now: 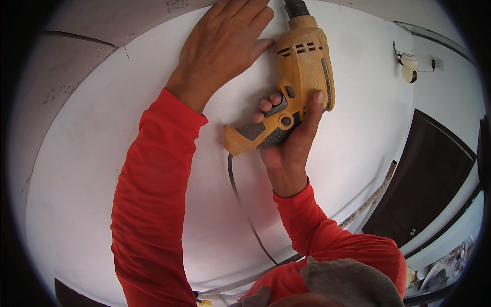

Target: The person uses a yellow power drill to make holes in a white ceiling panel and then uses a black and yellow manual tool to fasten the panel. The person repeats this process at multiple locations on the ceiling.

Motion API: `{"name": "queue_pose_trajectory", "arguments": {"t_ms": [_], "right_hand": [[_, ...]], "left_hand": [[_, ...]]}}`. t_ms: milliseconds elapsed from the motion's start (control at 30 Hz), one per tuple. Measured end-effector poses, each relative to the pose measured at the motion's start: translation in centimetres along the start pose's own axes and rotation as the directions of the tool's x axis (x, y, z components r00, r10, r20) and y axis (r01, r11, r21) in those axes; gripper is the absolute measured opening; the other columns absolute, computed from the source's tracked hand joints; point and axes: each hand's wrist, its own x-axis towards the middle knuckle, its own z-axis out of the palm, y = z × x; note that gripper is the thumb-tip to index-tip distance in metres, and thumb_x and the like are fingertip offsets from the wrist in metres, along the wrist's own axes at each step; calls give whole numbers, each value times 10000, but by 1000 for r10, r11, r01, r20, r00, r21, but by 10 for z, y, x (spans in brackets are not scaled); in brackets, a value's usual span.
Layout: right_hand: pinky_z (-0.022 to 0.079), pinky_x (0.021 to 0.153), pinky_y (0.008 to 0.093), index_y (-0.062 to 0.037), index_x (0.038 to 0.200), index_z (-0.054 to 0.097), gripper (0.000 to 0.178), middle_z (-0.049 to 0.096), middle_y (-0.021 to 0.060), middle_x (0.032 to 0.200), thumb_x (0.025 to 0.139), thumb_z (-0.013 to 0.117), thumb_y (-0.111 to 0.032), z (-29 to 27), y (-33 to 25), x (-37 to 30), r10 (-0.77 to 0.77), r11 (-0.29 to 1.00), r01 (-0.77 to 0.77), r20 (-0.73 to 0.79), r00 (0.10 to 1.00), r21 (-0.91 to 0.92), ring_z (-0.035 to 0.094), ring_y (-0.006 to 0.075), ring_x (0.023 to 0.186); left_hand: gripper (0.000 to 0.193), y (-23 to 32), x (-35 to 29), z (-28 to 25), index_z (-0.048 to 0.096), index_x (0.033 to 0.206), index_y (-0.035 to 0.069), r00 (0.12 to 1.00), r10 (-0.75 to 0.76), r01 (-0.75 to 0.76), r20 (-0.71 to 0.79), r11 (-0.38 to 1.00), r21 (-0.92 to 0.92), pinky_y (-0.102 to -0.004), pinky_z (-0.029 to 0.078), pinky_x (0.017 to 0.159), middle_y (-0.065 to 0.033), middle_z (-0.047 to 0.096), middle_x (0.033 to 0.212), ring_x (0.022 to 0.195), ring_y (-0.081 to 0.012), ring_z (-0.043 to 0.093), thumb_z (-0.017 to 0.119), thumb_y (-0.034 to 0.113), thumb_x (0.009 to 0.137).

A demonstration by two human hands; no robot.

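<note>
My right hand [292, 156] grips a yellow and black corded power drill [303, 56] by its handle. Its fingers curl round by the trigger, and the thumb lies along the housing. The drill points upward; its dark chuck [296, 7] meets the top edge of the picture, so any bit is out of sight. From the handle's base a black cord [240, 199] hangs down. Raised beside the chuck, my left hand [220, 48] has its fingers stretched upward and the thumb apart. The frame cuts off some of its fingertips, and whether they touch anything cannot be seen.
A white wall [82, 194] stands before me, meeting a ceiling panel [82, 25] above. At right are a white camera [408, 67], a wall outlet [436, 63], a dark door [422, 179] and a worn pole [371, 199]. Cluttered items [445, 271] lie low at right.
</note>
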Motion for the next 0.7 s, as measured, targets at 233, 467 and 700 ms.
{"name": "queue_pose_trajectory", "arguments": {"t_ms": [233,467,700], "right_hand": [[581,619,313,-27,1305,482,711,591,69,865,984,552,-658,1,-1,-1,-22,999,22,-1,1000,-38,638,175,789],[582,617,311,-25,1305,482,709,594,72,871,987,546,-655,-2,-4,1,-8,999,8,5,1000,-40,640,179,788],[583,618,311,-33,1289,500,728,610,80,887,973,542,-688,-9,-6,-4,30,999,-30,-17,999,19,651,190,797]], "left_hand": [[497,1,1,-1,601,1239,-23,1000,5,-5,-15,1000,-15,-412,408,1141,-187,550,1417,1310,-307,519,757,269,869],[500,1,1,1,601,1248,-21,1000,7,-7,-19,1000,-4,-413,404,1149,-183,555,1414,1324,-310,512,750,286,883],[500,2,2,-1,608,1255,-20,1000,5,-6,19,998,56,-412,405,1145,-174,538,1434,1338,-302,495,728,321,910]]}}
